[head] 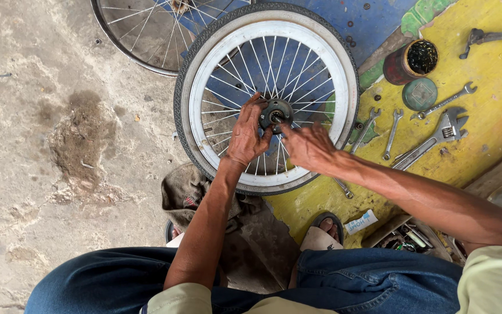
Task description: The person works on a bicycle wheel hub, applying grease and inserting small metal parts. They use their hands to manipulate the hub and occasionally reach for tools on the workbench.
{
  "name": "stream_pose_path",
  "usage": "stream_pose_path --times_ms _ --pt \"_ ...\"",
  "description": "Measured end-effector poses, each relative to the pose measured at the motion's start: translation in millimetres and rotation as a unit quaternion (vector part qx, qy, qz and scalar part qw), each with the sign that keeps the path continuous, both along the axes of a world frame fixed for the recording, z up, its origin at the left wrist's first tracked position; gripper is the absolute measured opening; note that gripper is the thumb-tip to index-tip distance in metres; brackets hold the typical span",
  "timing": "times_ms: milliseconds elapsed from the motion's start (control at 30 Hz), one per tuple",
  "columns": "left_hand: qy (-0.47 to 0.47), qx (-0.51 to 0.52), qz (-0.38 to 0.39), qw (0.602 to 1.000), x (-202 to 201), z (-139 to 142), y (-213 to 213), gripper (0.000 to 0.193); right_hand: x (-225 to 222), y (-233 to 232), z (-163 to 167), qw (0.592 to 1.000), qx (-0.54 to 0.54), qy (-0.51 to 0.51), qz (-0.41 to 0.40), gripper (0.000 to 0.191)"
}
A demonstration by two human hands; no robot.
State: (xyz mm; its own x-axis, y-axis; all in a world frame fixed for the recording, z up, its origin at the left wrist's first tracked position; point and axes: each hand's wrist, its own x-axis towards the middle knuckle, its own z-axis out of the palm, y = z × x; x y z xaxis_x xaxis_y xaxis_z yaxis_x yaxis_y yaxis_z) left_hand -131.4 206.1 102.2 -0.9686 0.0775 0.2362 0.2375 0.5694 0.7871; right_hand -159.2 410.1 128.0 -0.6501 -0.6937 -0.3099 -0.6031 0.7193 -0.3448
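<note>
1. A small bicycle wheel [265, 96] with a white rim and black tyre lies flat, partly on the concrete floor [59, 145] and partly on a yellow painted board [495, 134].
2. Its dark hub [276, 113] sits at the centre of the spokes, directly between the two hands.
3. The left hand [247, 135] rests on the spokes just left of the hub; its fingers [255, 104] are curled and spread around the hub's left edge, touching it.
4. The right hand [309, 146] comes in from the lower right; its fingertips [283, 125] press against the hub's lower right side near the axle end. Whether they pinch a small part there cannot be told.
5. A grey rag [184, 189] lies beneath the wheel's near edge, by the left forearm.
6. On the board to the right lie several open-ended spanners [391, 135] and an adjustable wrench [437, 139], well apart from the hands.
7. Further up the board stands a rusty tin of dark small parts [412, 61], with a round green lid [420, 94] just beside it.
8. A second spoked wheel [146, 32] lies beyond the first, at the top edge.
</note>
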Motion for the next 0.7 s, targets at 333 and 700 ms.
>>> stream_pose_path --times_ms 333,700 --pt "0.000 0.018 0.005 1.000 3 -1 -3 0.060 -6 17 -17 0.963 0.037 0.193 0.183 0.071" --pt "0.006 0.006 0.023 1.000 2 -7 -11 0.064 -25 14 -5 0.949 0.071 0.265 0.153 0.068"
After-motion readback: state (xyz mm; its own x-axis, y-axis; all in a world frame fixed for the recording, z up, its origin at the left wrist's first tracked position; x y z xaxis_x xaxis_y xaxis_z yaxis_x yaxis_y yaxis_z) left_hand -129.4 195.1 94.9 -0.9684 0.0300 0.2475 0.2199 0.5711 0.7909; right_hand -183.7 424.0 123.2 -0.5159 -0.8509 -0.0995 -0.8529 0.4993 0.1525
